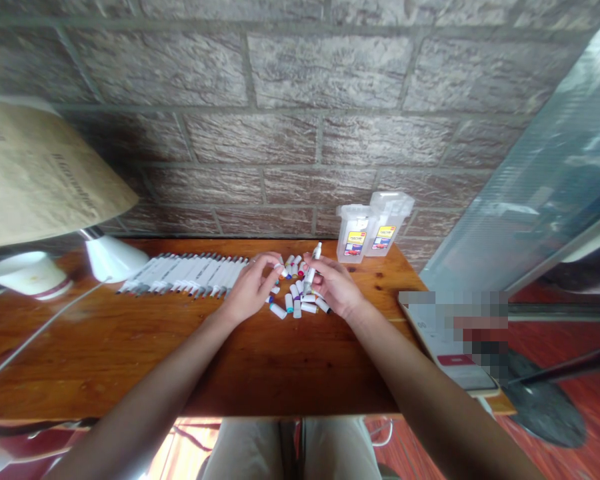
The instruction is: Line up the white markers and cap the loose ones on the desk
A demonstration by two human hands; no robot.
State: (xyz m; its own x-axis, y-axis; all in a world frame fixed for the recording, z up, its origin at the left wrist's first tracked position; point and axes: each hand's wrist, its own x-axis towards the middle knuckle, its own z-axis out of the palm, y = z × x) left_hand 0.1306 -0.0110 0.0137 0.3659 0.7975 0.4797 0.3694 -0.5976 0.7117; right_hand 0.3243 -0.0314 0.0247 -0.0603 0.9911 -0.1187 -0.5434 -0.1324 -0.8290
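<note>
I judge this a cap-and-marker handling step calling for steady alignment, with the left hand (251,285) bent inward, pinching what looks like a small white plastic cap (281,269), and the right hand (336,283) angled inward, clamped on a slim white marker (309,277) tilted above loose white cylindrical caps (289,303).

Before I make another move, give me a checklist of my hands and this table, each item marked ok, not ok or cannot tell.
1. Left hand holds a small white piece in its fingertips: ok.
2. Right hand grips a slim white marker: ok, apart from the small white piece.
3. Short white cylinders with coloured ends in order: not ok, strewn on the brown wooden table.
4. Row of white markers beside the left hand, lined up: ok.
5. Two clear plastic boxes with yellow labels upright: ok.
6. Held marker's ink colour: cannot tell, too small.
</note>
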